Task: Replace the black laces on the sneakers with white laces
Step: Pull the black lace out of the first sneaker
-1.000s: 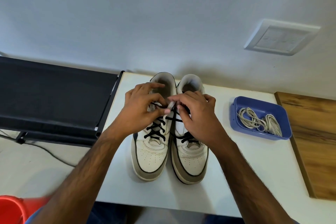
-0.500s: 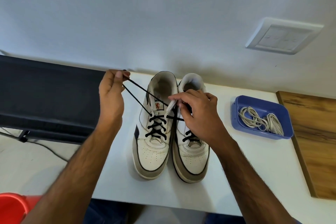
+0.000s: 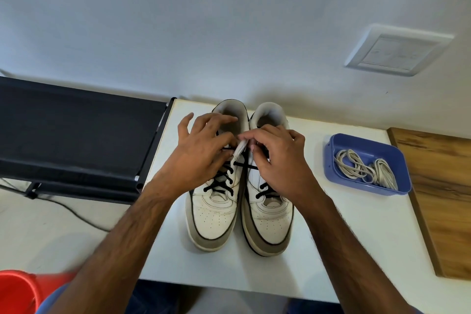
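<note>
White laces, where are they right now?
In the head view, the white laces lie coiled in the blue tray on the white table, right of the sneakers and beside the wooden board.

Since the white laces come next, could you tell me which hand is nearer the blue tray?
The right hand. It pinches the tongue of the left sneaker, with bare table between it and the blue tray. The left hand is farther, over that same sneaker's laces.
</note>
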Action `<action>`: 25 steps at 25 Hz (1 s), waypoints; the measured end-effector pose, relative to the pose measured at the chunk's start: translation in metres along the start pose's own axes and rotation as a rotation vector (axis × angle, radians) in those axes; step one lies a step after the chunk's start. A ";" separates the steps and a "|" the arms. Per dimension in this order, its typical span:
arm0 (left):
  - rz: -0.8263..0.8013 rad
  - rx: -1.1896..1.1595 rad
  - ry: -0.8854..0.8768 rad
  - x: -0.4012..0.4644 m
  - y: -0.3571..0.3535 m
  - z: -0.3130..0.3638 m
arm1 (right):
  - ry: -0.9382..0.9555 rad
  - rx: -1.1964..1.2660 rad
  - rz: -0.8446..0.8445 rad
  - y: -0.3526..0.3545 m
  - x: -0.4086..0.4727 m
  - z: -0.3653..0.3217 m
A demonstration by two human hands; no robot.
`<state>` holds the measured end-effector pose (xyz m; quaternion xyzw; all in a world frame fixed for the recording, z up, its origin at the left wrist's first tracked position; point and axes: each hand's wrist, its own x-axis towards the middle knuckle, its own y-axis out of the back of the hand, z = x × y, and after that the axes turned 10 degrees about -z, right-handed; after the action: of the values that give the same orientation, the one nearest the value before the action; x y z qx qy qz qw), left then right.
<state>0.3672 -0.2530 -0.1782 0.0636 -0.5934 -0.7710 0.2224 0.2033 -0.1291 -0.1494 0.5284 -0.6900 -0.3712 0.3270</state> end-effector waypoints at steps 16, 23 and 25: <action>0.227 -0.532 0.725 -0.010 0.027 -0.035 | -0.006 0.004 -0.010 0.002 0.000 -0.003; 0.006 -0.366 0.194 -0.001 0.029 -0.007 | 0.015 -0.067 -0.045 0.001 0.000 -0.019; -0.116 -0.331 0.050 -0.003 0.029 -0.008 | 0.032 -0.096 -0.060 -0.002 -0.002 -0.021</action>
<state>0.3807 -0.2642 -0.1541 0.0795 -0.4479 -0.8678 0.1998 0.2227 -0.1312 -0.1401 0.5383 -0.6500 -0.4051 0.3516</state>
